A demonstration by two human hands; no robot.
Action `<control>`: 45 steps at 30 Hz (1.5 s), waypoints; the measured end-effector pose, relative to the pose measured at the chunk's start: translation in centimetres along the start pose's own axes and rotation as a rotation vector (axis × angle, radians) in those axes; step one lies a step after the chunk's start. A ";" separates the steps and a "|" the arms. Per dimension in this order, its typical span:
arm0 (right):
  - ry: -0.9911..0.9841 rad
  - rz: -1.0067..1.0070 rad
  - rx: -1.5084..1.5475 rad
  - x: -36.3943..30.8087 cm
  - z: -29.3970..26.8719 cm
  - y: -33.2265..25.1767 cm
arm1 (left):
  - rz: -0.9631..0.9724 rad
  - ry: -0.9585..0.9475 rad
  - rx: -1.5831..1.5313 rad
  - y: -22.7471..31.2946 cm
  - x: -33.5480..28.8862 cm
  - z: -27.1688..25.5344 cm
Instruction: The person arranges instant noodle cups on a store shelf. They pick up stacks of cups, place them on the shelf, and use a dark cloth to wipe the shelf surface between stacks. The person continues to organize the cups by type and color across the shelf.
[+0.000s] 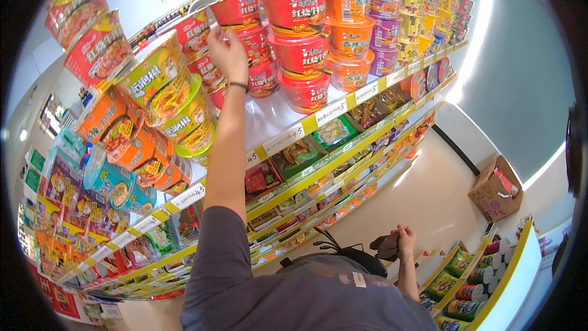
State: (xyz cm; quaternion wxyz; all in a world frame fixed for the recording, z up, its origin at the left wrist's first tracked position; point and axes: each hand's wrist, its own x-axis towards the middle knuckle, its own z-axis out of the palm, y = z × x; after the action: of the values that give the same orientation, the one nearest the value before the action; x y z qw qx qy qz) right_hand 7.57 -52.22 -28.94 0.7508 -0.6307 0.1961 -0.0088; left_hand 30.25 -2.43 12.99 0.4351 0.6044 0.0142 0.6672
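Note:
My left hand (227, 55) reaches up to the top shelf, fingers bent against the lower side of a red instant noodle bowl (237, 8) on a stack. Part of this grip is hidden. More red noodle bowls (300, 52) stand stacked just right of it, and another red bowl (192, 30) is close on its left. Low at the right, my right hand (405, 240) is closed on a crumpled dark brown cloth (386, 247). That hand is well away from the shelves' stacked bowls.
Tall green noodle tubs (160, 79) and orange bowls (138, 147) crowd the shelf at left; orange (349, 37) and purple (384, 27) stacks stand right. Below run tiers of packets behind a price-tag edge (331, 112). A cardboard box (495, 190) and another shelf (508, 270) are at right.

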 end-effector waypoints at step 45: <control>0.094 0.103 -0.050 -1.9 -1.9 4.1 | -0.094 -0.162 0.571 -6.0 -4.2 0.5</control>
State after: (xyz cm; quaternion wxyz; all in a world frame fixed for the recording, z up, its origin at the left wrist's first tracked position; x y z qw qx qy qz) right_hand 4.26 -52.67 -32.58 0.7244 -0.6370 0.2635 0.0052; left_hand 33.63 -1.49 6.52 0.2778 0.7523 0.1945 0.5648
